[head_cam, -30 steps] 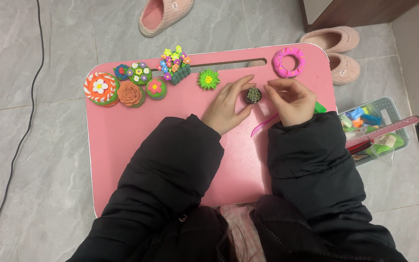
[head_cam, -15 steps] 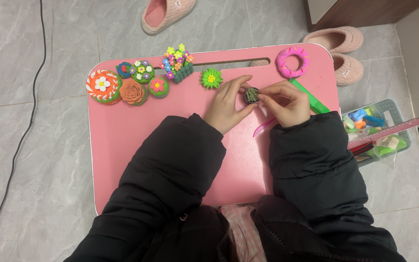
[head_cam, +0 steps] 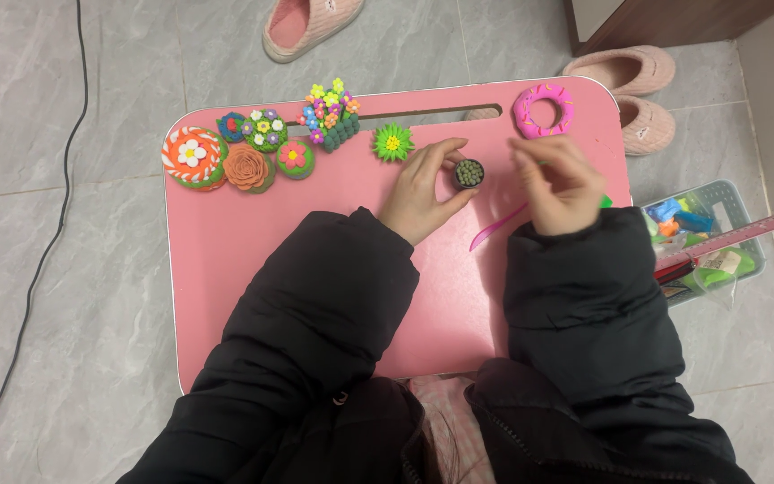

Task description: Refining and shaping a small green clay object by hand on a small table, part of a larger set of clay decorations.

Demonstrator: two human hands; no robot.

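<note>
We are looking down from a head camera at a pink counter (head_cam: 226, 269) resting over our lap, with our black jacket sleeves (head_cam: 333, 296) filling the nearest part of the view. Taking the small dark clay pot (head_cam: 468, 173) as our landmark, it is sitting near the middle of the counter's far half, its top packed with tiny green beads. Our left hand (head_cam: 423, 193) is wrapping it from the left, thumb and fingers (head_cam: 450, 148) pinching its sides. Our right hand (head_cam: 559, 188) is hovering just to the right of the pot, apart from it, its fingers pressed together at the tips; we cannot tell whether they are holding anything. A thin pink tool (head_cam: 494, 231) is lying on the counter nearer to us than the pot, below the right hand. Just left of the pot a green clay flower (head_cam: 392, 142) is lying flat. Farther left, a row of colourful clay flower pieces (head_cam: 253, 157) is lining the counter's far edge. Right of the pot and farther away sits a pink clay ring (head_cam: 543, 109). Well right of the pot, off the counter, a clear box (head_cam: 714, 237) of coloured clay is standing on the grey tiled floor (head_cam: 64, 296). Beyond the counter, pink slippers (head_cam: 624, 72) are lying on the floor.
</note>
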